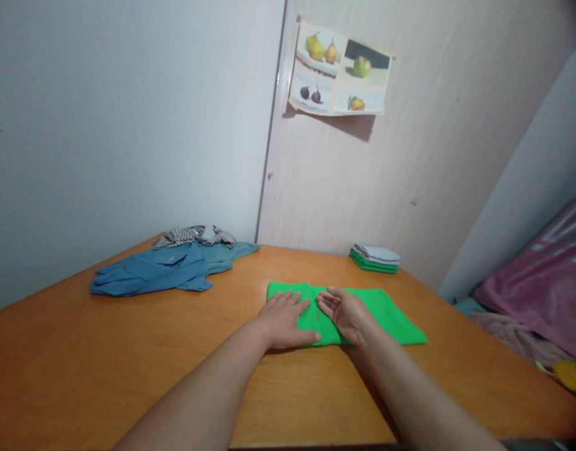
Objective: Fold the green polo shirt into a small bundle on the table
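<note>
A bright green cloth, perhaps a garment, lies flat on the table in a long strip, its left part folded over toward the middle. My left hand rests palm down on the folded left part, fingers spread. Over the middle, close to the fold's edge, my right hand is turned on its side with the palm facing left and the fingers stretched out. Nothing is held in it, and I cannot tell whether it touches the cloth.
The wooden table meets the wall at the back. Blue clothing and a striped cloth lie loosely at the back left. A folded stack of grey and green cloths sits at the back right. Pink fabric is beyond the right edge.
</note>
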`<state>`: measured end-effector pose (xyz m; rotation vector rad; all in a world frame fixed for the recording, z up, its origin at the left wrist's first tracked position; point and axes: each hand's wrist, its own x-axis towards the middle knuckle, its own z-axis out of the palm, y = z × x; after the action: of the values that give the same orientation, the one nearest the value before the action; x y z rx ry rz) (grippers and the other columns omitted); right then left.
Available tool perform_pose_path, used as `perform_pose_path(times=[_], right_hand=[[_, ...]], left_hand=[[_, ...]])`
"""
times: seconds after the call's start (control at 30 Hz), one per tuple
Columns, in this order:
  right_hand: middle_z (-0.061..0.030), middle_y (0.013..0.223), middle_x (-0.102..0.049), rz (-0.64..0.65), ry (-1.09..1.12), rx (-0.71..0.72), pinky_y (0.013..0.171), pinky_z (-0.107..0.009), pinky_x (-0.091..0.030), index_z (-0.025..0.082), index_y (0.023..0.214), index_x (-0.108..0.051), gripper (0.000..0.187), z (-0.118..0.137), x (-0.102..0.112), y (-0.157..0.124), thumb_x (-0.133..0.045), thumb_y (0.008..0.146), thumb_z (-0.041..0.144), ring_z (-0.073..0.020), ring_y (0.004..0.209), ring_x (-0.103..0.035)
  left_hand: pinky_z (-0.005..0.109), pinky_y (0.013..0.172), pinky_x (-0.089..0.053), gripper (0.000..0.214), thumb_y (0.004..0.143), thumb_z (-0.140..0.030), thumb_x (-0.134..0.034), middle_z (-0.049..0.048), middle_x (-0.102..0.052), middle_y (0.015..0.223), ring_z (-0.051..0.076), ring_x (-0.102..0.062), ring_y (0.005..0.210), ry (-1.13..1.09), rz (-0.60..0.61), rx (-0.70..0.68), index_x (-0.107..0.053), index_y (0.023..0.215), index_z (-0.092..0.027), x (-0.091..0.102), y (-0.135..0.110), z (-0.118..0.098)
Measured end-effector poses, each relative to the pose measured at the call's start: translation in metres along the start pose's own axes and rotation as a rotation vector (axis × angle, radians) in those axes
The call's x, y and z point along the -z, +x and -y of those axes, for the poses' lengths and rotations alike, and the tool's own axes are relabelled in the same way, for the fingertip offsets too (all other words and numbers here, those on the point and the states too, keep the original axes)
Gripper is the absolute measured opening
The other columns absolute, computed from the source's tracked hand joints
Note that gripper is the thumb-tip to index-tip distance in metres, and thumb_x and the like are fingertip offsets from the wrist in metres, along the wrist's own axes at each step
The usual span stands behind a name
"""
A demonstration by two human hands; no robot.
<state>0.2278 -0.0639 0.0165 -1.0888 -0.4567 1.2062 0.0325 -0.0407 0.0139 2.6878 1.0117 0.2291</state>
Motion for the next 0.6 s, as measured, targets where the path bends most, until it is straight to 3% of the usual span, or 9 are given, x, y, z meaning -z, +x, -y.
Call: perform_pose_path(times=[0.33,0.6], right_hand=[[-0.0098,0.091,-0.071,0.02,-0.061,0.075,0.081,-0.025,-0.06,0.016,0.089,-0.06,0.003,0.011,0.012,-0.014,-0.063,0.088,0.017,-0.0166,0.087,-0.071],[-0.0104,0.095,-0.072,0.033,-0.135,0.185,0.08,-0.028,-0.06,0.017,0.095,-0.063,0.016,0.015,0.029,-0.013,-0.069,0.082,0.025,-0.0179,0.086,-0.071]], left_hand=[[0.057,0.12,-0.013,0.102,0.075,-0.093,-0.036,0.0096,-0.023,0.164,0.037,-0.017,0.151,0.01,-0.003,-0.011,-0.034,0.155,-0.03,0.002,-0.001,0.001],[0.055,0.121,-0.013,0.104,0.074,-0.094,-0.035,0.0097,-0.024,0.164,0.036,-0.017,0.151,0.018,0.002,0.004,-0.034,0.155,-0.029,0.005,-0.003,-0.002]])
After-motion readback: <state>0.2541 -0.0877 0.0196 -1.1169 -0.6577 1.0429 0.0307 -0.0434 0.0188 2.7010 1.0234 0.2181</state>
